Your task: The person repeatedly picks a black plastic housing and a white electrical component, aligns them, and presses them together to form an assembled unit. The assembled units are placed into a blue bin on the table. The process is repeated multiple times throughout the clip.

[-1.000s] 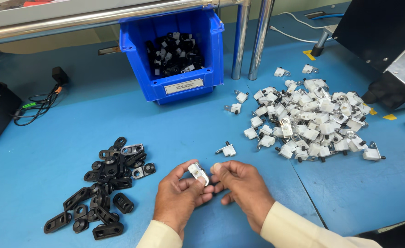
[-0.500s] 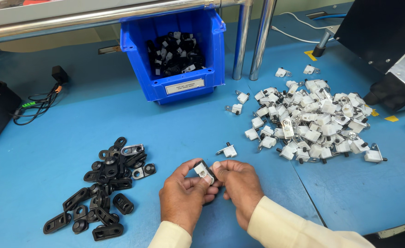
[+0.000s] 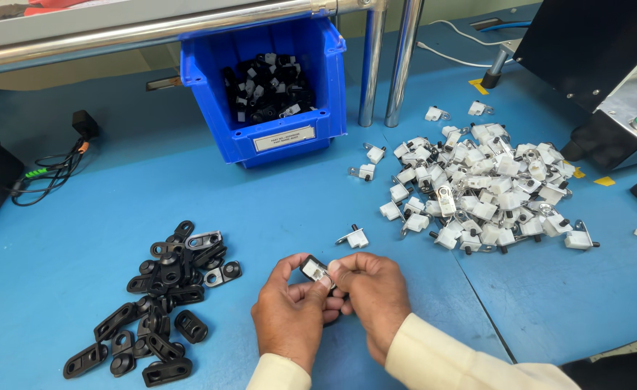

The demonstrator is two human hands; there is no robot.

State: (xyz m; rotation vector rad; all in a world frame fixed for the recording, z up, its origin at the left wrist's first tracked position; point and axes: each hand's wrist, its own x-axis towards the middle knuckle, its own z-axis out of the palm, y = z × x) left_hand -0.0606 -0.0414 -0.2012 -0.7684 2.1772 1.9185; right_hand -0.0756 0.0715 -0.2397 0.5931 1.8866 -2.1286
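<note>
My left hand [image 3: 291, 312] and my right hand [image 3: 373, 290] meet low in the middle of the head view, fingertips pinched together on one small part [image 3: 315, 270], a black housing with a white piece set in it. A heap of black plastic housings [image 3: 161, 296] lies to the left of my hands on the blue table. A large heap of white parts with metal tabs [image 3: 483, 191] lies to the upper right. One loose white part [image 3: 355, 237] rests just above my hands.
A blue bin [image 3: 275, 141] holding black-and-white assembled parts stands at the back, behind it two metal posts [image 3: 390, 65]. A black and grey machine with a green button [image 3: 611, 87] fills the right back corner. Black box and cables [image 3: 36, 173] sit far left.
The white piece that showed plainly between my fingers now sits inside a black housing. Both hands stayed in about the same place, fingers closing tighter on the part.
</note>
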